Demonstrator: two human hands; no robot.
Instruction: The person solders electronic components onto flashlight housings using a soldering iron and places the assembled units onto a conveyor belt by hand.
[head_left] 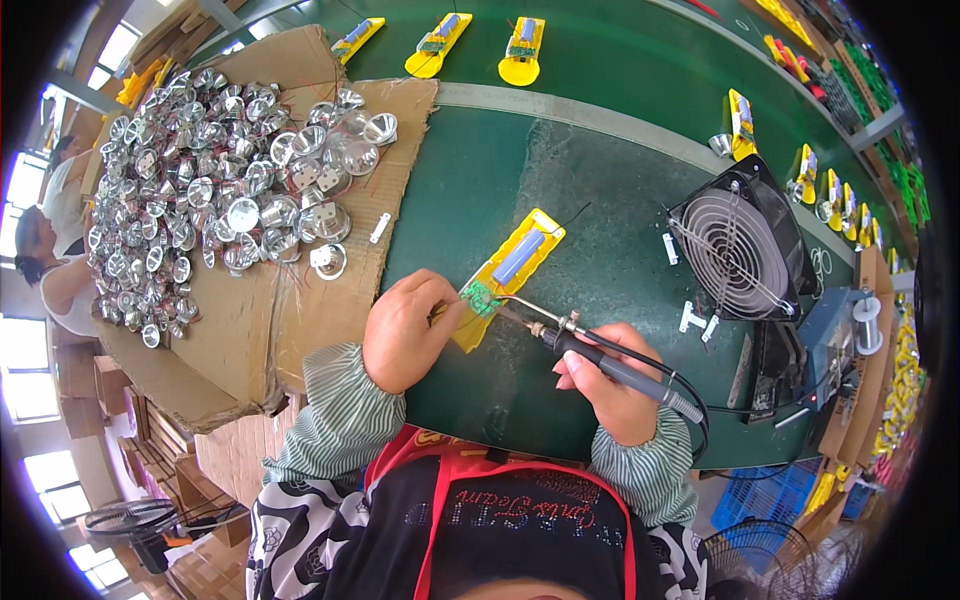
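A yellow plastic housing (541, 226) lies slanted on the green bench in front of me, with a blue cylindrical battery (518, 257) and a small green circuit board (481, 297) in it. My left hand (408, 330) is closed at the board's left edge, thumb and fingers pinched together; what they hold is hidden. In my right hand (617, 385) is a soldering iron (625, 374), gripped like a pen. Its tip and the thin curved metal tube (535, 307) clamped to it reach to the board.
Many silver reflector cups (243, 214) are heaped on cardboard (400, 120) at left. A black fan (740, 245) stands at right, beside a blue soldering station (838, 335) with a solder spool (868, 312). More yellow housings (521, 50) line the far belt. People (70, 260) sit at far left.
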